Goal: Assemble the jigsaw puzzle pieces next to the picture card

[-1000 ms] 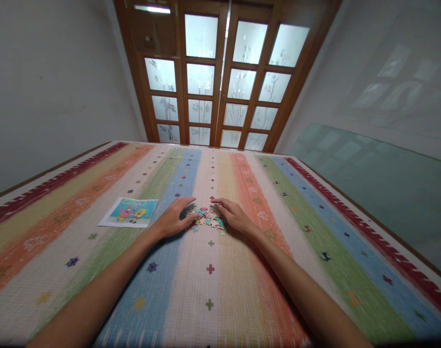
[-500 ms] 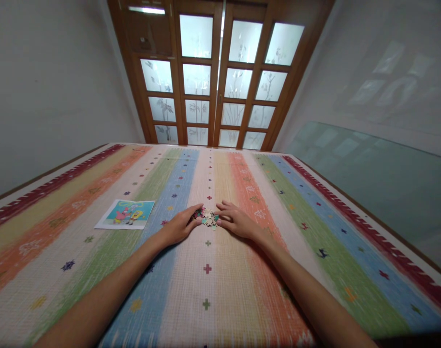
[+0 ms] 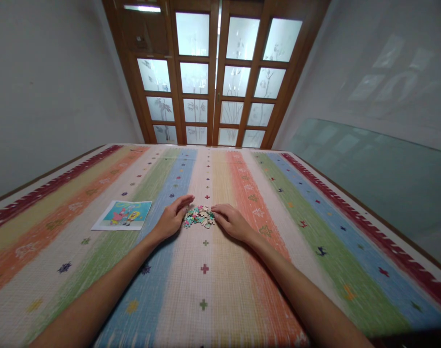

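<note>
Centre frame, bare left hand (image 3: 172,218) and right hand (image 3: 233,222), fingers loosely parted, gripping nothing visible, flanked small multicoloured jigsaw pieces (image 3: 199,217), seemingly light, stiff, best edge-pinched.

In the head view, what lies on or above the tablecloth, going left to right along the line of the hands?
Cartoon picture, left hand, pile of puzzle pieces, right hand.

Door panes (image 3: 194,78) bright; right wall (image 3: 373,63) dim, glare-patched.
</note>
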`<state>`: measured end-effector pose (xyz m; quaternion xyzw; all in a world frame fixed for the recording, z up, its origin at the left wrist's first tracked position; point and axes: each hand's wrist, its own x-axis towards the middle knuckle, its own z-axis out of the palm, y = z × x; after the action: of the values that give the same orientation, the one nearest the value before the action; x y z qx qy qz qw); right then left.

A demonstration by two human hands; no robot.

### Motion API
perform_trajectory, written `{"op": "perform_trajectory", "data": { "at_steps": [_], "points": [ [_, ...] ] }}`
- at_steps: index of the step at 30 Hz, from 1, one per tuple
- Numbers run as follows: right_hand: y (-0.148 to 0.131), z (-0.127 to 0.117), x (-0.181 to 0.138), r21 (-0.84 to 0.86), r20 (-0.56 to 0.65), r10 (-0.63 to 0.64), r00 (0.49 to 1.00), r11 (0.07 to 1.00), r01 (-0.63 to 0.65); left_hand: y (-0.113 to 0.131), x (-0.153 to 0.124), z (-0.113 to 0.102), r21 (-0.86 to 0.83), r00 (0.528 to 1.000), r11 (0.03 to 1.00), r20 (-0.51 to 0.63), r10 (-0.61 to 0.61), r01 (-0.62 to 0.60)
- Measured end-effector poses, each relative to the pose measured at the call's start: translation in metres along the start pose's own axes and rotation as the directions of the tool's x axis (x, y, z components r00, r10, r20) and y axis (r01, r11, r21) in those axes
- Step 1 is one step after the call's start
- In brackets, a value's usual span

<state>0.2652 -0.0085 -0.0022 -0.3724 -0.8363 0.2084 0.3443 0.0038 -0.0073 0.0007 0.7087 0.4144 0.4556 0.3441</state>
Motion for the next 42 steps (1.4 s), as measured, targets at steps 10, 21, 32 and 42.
{"op": "perform_trajectory", "data": {
  "at_steps": [10,21,32,42],
  "points": [
    [-0.018,0.017,-0.006,-0.048,0.067,-0.001,0.998,0.999,0.004,0.006,-0.009,-0.003,0.246,0.974,0.962,0.216,0.063,-0.117],
    [-0.027,0.014,0.002,0.12,-0.031,0.09,0.995,0.989,-0.086,0.005,-0.002,-0.001,0.151,0.998,0.987,0.004,0.058,-0.058],
    [-0.01,0.01,-0.001,0.0,-0.043,0.141,0.989,0.99,-0.141,0.011,-0.008,0.009,0.606,0.976,0.794,0.2,-0.09,-0.051],
    [-0.005,0.003,-0.007,-0.061,0.066,0.108,0.992,0.993,-0.105,0.003,-0.005,0.007,0.425,0.968,0.897,0.25,0.013,-0.122]
  ]
}}
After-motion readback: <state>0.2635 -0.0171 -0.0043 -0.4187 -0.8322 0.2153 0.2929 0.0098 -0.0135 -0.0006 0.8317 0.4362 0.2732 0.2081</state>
